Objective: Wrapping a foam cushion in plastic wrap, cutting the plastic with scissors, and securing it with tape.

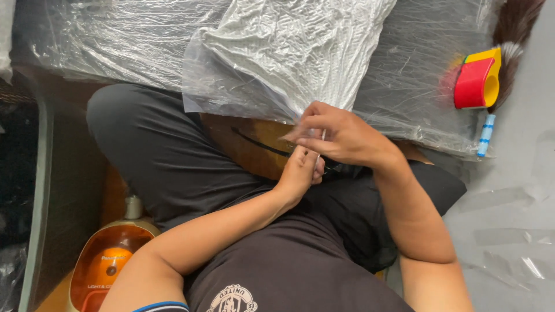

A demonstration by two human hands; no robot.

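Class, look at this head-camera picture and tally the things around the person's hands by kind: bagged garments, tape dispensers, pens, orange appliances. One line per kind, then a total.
Bagged white garment, with the right hand and left hand at its lower edge: 1
Red and yellow tape dispenser: 1
Blue and white pen: 1
Orange appliance: 1
Total: 4

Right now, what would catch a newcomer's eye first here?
Both hands meet at the centre: the right hand pinches the lower edge of a clear plastic bag holding white fabric, the left hand just beneath. A red and yellow tape dispenser sits at upper right, an orange appliance at lower left.
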